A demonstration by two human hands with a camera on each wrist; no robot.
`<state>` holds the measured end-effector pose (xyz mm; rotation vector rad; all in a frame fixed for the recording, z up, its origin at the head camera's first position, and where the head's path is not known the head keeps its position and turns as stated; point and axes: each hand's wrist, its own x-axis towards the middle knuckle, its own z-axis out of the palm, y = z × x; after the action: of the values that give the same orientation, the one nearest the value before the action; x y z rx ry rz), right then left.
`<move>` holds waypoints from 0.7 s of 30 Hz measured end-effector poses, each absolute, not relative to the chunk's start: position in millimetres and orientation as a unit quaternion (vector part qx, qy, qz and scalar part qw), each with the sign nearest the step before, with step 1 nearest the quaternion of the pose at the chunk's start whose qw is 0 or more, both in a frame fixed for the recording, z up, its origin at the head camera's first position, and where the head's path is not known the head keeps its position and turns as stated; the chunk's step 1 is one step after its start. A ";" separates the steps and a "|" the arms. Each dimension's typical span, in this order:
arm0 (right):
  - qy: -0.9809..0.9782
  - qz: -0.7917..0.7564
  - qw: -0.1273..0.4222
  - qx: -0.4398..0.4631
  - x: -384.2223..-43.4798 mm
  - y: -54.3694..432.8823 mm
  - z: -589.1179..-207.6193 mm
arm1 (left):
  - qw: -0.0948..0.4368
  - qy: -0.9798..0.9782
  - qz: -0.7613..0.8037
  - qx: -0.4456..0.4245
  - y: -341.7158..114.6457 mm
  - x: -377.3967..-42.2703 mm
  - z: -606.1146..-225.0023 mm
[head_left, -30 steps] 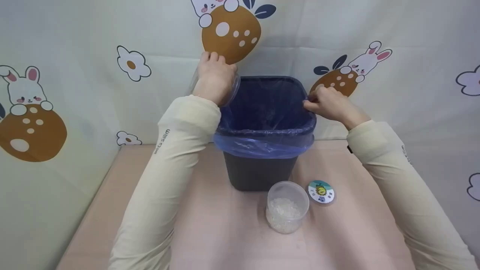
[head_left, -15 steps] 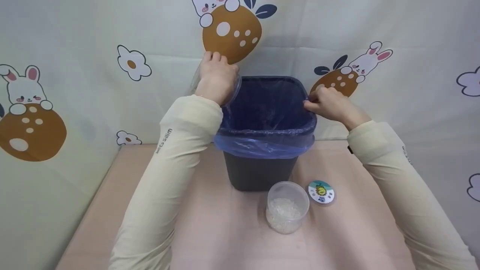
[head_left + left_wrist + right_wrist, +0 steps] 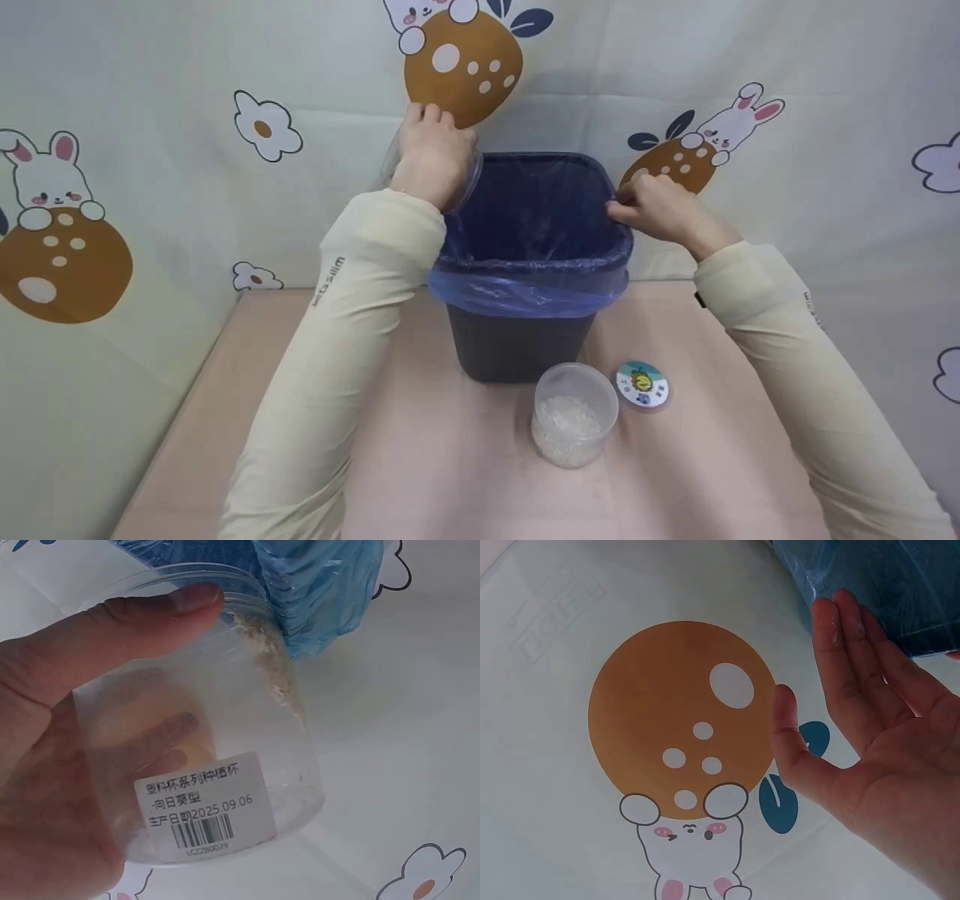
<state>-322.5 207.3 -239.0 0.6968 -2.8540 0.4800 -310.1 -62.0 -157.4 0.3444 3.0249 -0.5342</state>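
one cup [image 3: 259, 727], clear, laid over on its side above the left edge of the bin, mouth turned to the bin; label [image 3: 206, 802] with barcode on its wall, residue [image 3: 268, 660] of pale grains along the inside near the mouth. one left hand [image 3: 433, 154], thumb and fingers clamped round the cup. one right hand [image 3: 664, 210], at the bin's right rim; fingers nearly straight and close together, thumb apart from them, nothing held; whether the tips touch the rim cannot be told. one bin [image 3: 521, 345], dark, upright, between the two hands, lined with a blue bag [image 3: 525, 292] folded down over the rim. one tub [image 3: 577, 381], clear, lidless, upright in front of the bin, partly filled with white grains [image 3: 568, 420]. one lid [image 3: 643, 384], round, printed, flat just beside the tub. one table [image 3: 420, 465], pink-covered. one backdrop [image 3: 337, 210], pale, with rabbits and flowers. two cream sleeves [image 3: 337, 322], cuffs rolled.
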 end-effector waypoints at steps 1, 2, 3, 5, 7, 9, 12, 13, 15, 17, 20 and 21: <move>-0.956 0.161 0.082 0.233 -322.5 207.4 -239.0 | 0.027 0.978 -0.175 0.112 -61.6 -310.5 -157.3; -0.956 0.161 0.081 0.232 -322.3 207.5 -238.9 | 0.028 0.977 -0.177 0.112 -61.2 -310.6 -157.0; -0.956 0.162 0.080 0.231 -322.2 207.5 -238.8 | 0.030 0.977 -0.178 0.112 -60.8 -310.9 -156.8; -0.957 0.163 0.076 0.228 -321.9 207.5 -238.4 | 0.033 0.976 -0.182 0.111 -60.0 -311.3 -156.3; -0.958 0.163 0.072 0.225 -321.6 207.4 -238.1 | 0.035 0.976 -0.185 0.110 -59.4 -311.7 -156.4; -0.958 0.163 0.071 0.225 -321.5 207.2 -238.1 | 0.035 0.976 -0.185 0.109 -59.0 -312.1 -156.6; -0.958 0.164 0.073 0.225 -321.6 207.1 -238.2 | 0.036 0.976 -0.188 0.108 -58.3 -312.8 -157.0; -0.958 0.164 0.074 0.225 -321.7 207.2 -238.3 | 0.037 0.975 -0.189 0.107 -57.9 -313.0 -157.0; -0.958 0.165 0.075 0.224 -321.8 207.3 -238.4 | 0.037 0.976 -0.189 0.105 -56.7 -313.4 -157.2; -0.958 0.166 0.074 0.223 -322.0 207.3 -238.4 | 0.037 0.976 -0.189 0.103 -55.3 -313.7 -157.6; -0.958 0.165 0.076 0.222 -322.2 207.2 -238.3 | 0.035 0.977 -0.187 0.099 -53.3 -313.9 -158.2; -0.958 0.165 0.076 0.222 -322.2 207.1 -238.3 | 0.035 0.977 -0.188 0.098 -52.9 -313.9 -158.3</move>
<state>-322.2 207.1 -238.3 0.6659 -2.8723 0.4937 -313.9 -52.9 -158.3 0.3015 3.0012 -0.5769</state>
